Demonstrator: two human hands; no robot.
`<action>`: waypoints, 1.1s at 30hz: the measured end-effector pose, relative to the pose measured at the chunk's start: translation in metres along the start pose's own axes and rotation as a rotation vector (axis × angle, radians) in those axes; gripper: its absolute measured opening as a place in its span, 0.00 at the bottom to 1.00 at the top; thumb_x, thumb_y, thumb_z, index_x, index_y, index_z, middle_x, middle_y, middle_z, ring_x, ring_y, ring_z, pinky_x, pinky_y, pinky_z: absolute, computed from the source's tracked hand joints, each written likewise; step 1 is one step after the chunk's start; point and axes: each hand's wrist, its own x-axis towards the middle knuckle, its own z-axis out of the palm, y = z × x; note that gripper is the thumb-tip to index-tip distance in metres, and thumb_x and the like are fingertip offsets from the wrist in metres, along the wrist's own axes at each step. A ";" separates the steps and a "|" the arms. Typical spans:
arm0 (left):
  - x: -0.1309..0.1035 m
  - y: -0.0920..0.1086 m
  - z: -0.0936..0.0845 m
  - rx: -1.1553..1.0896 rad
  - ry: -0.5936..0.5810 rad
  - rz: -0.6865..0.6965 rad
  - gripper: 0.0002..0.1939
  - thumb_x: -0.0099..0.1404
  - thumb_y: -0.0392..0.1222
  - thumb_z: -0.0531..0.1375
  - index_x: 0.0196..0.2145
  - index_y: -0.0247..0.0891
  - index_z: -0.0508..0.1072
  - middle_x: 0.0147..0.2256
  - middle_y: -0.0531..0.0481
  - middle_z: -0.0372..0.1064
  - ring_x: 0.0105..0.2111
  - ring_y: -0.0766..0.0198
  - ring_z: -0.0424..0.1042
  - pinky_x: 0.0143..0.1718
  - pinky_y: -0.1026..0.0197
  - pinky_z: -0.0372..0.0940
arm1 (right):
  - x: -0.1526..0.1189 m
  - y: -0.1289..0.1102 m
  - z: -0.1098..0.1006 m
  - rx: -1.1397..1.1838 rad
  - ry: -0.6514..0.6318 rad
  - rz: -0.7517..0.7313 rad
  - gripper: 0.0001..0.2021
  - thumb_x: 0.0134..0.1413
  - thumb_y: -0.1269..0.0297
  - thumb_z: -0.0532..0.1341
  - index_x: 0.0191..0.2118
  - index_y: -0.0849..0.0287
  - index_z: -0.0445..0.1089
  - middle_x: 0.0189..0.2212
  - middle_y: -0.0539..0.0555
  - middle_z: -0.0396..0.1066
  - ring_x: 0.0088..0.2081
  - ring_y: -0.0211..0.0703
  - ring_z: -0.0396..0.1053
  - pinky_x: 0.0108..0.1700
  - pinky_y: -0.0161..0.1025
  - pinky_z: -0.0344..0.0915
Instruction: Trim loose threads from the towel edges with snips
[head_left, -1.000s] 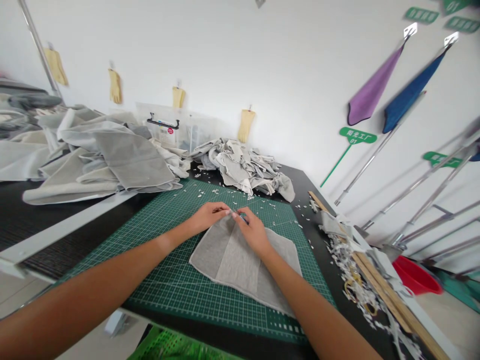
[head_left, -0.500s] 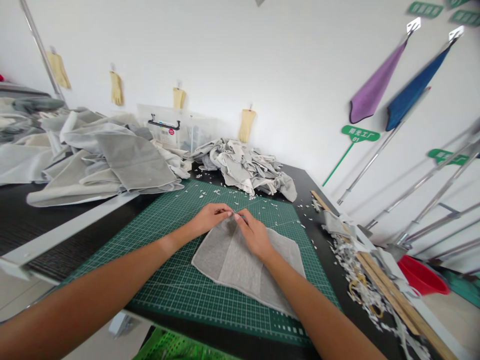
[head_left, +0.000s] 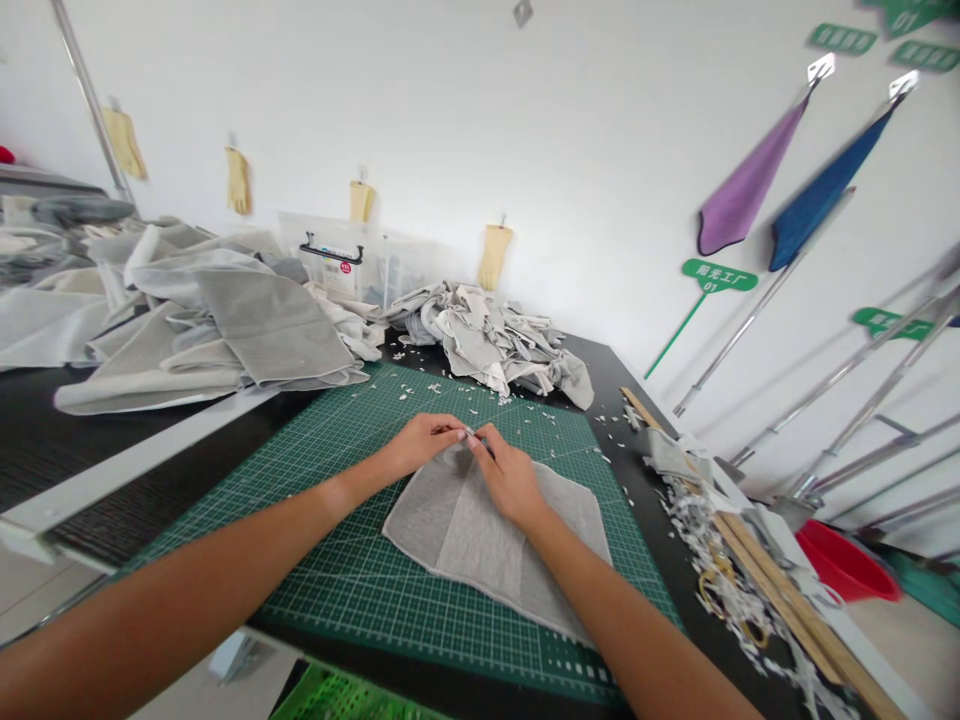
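Note:
A light grey fabric piece (head_left: 480, 540) with a paler middle band lies on the green cutting mat (head_left: 337, 580). At its far edge, my left hand (head_left: 427, 442) pinches the cloth between thumb and fingers. Right beside it, my right hand (head_left: 506, 472) grips the same edge, its thumb and forefinger close to the left fingertips. A tiny whitish bit shows between the two hands, too small to name. The near part of the fabric lies flat, partly covered by my right forearm.
Grey and white fabric heaps (head_left: 255, 320) fill the left; a scrap pile (head_left: 495, 340) sits behind the mat. Wooden strips (head_left: 780, 600), yellow-handled scissors (head_left: 716, 580) and white shreds lie along the right edge. A clear plastic box (head_left: 337, 260) stands behind. A green basket (head_left: 330, 695) is below.
Both hands stay pinched at the fabric's far edge, with only small finger movement. A whitish bit now shows between the fingertips. The camera view has tilted slightly.

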 end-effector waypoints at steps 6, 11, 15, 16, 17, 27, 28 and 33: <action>-0.001 -0.002 0.001 -0.012 0.008 -0.007 0.18 0.65 0.51 0.58 0.39 0.35 0.79 0.38 0.46 0.78 0.40 0.60 0.73 0.43 0.61 0.65 | -0.001 0.000 -0.001 0.023 0.001 -0.018 0.18 0.70 0.47 0.44 0.46 0.51 0.65 0.29 0.48 0.71 0.31 0.44 0.71 0.34 0.34 0.54; -0.004 -0.002 0.003 -0.024 0.012 -0.014 0.17 0.65 0.50 0.58 0.38 0.34 0.79 0.37 0.47 0.77 0.39 0.61 0.73 0.42 0.62 0.65 | -0.001 0.001 0.000 0.053 -0.004 -0.031 0.17 0.71 0.48 0.44 0.45 0.51 0.65 0.30 0.48 0.72 0.33 0.43 0.71 0.35 0.34 0.54; -0.004 0.000 0.002 -0.025 0.019 -0.016 0.17 0.65 0.50 0.58 0.37 0.35 0.79 0.36 0.47 0.77 0.37 0.61 0.73 0.41 0.62 0.65 | -0.001 0.001 -0.001 0.075 -0.009 -0.035 0.17 0.71 0.48 0.44 0.43 0.51 0.64 0.30 0.48 0.71 0.33 0.43 0.71 0.35 0.34 0.54; -0.004 0.000 0.002 -0.025 0.021 -0.014 0.17 0.65 0.51 0.58 0.36 0.35 0.80 0.36 0.47 0.77 0.37 0.61 0.73 0.41 0.62 0.65 | -0.001 0.001 -0.001 0.079 -0.010 -0.036 0.17 0.71 0.48 0.44 0.43 0.51 0.64 0.30 0.48 0.71 0.33 0.43 0.71 0.35 0.34 0.54; -0.004 0.001 0.002 -0.026 0.022 -0.013 0.17 0.65 0.51 0.58 0.36 0.35 0.80 0.36 0.47 0.77 0.38 0.61 0.73 0.41 0.62 0.65 | -0.001 0.001 -0.002 0.082 -0.009 -0.037 0.17 0.71 0.48 0.44 0.43 0.51 0.64 0.30 0.47 0.71 0.33 0.43 0.71 0.35 0.34 0.54; -0.005 0.002 0.003 -0.042 0.018 -0.013 0.17 0.66 0.51 0.58 0.38 0.34 0.79 0.37 0.47 0.77 0.38 0.61 0.73 0.40 0.63 0.64 | 0.004 0.006 0.002 0.273 0.068 -0.003 0.19 0.68 0.46 0.48 0.41 0.52 0.68 0.27 0.46 0.67 0.29 0.40 0.65 0.34 0.34 0.55; -0.004 0.001 0.003 -0.033 0.027 -0.012 0.17 0.66 0.51 0.58 0.38 0.34 0.79 0.37 0.48 0.77 0.38 0.61 0.73 0.40 0.63 0.64 | 0.005 0.007 0.002 0.318 0.071 0.005 0.19 0.67 0.45 0.49 0.41 0.53 0.69 0.26 0.46 0.67 0.28 0.39 0.64 0.32 0.34 0.55; -0.002 -0.002 0.002 0.000 0.059 -0.001 0.17 0.66 0.51 0.57 0.39 0.35 0.78 0.38 0.48 0.77 0.39 0.61 0.72 0.40 0.63 0.64 | 0.015 0.018 0.005 0.447 0.029 0.005 0.18 0.59 0.46 0.59 0.42 0.55 0.73 0.30 0.47 0.70 0.25 0.36 0.59 0.29 0.34 0.55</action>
